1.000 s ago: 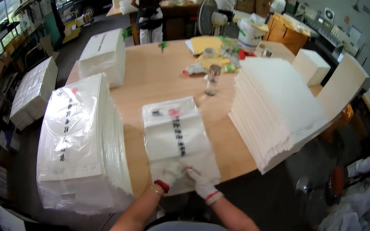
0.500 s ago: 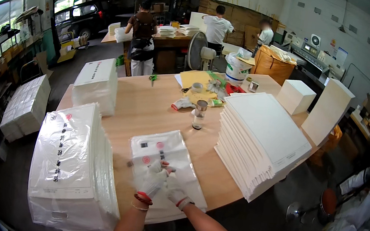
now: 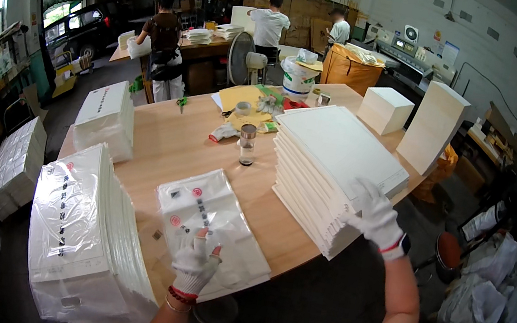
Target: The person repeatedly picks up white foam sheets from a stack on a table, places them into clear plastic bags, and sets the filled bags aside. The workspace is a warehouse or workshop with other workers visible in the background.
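My left hand (image 3: 194, 261), in a white knitted glove with bare fingertips, rests with fingers apart on the near part of clear plastic bags (image 3: 231, 225) with red and black print, laid flat on the table. My right hand (image 3: 377, 215), gloved too and slightly blurred, reaches to the near right corner of a tall stack of white papers (image 3: 343, 141). Its fingers are spread over the top sheet, with the thumb by the stack's side. Nothing shows lifted in either hand. Left of the bags stands a tall pile of bagged paper packs (image 3: 70, 219) with black print.
On the wooden table (image 3: 160, 139) are a lidded glass bottle (image 3: 247, 145), a loose glove (image 3: 224, 132), green scissors (image 3: 181, 103), a tape roll (image 3: 242, 108) and a white bucket (image 3: 298, 78). Two paper blocks (image 3: 385, 110) stand at the far right. People work at the back.
My right hand has left the bags and moved right to the paper stack's corner. My left hand has stayed over the bags, its fingers now apart. The view has shifted to the right.
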